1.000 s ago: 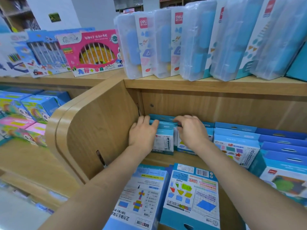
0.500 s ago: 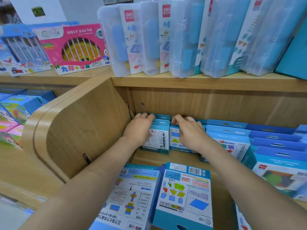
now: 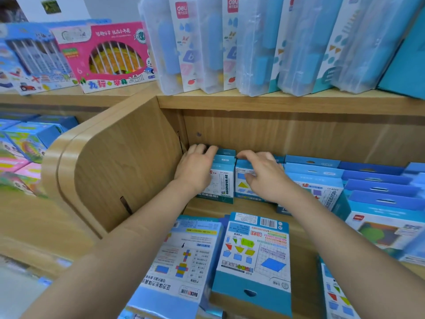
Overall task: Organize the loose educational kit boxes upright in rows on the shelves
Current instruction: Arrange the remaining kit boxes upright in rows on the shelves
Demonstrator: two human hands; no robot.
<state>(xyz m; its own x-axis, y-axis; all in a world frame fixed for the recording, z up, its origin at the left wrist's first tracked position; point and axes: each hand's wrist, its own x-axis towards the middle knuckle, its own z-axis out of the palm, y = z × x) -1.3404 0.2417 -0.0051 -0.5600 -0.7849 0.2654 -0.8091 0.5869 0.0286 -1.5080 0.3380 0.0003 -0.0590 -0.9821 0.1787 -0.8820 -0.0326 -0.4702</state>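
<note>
Small blue-and-white kit boxes stand upright at the back left of the middle shelf (image 3: pixel 207 208). My left hand (image 3: pixel 195 169) wraps over the top of the leftmost kit box (image 3: pixel 222 180), next to the wooden side panel. My right hand (image 3: pixel 262 173) rests its fingers on the top edge of the neighbouring kit box (image 3: pixel 241 187), thumb in front. Two larger blue kit boxes lie flat and upside down at the front: one with a cube net (image 3: pixel 181 261), one with coloured shapes (image 3: pixel 255 252).
A rounded wooden side panel (image 3: pixel 119 166) closes the shelf on the left. Rows of upright blue boxes (image 3: pixel 379 192) fill the right. Clear plastic cases (image 3: pixel 253 47) stand on the shelf above. Pink and blue toy boxes (image 3: pixel 110 58) sit at upper left.
The view has shifted so the shelf appears further left and higher. Both hands stay on the tops of the two small boxes, which stand pushed back towards the shelf wall.
</note>
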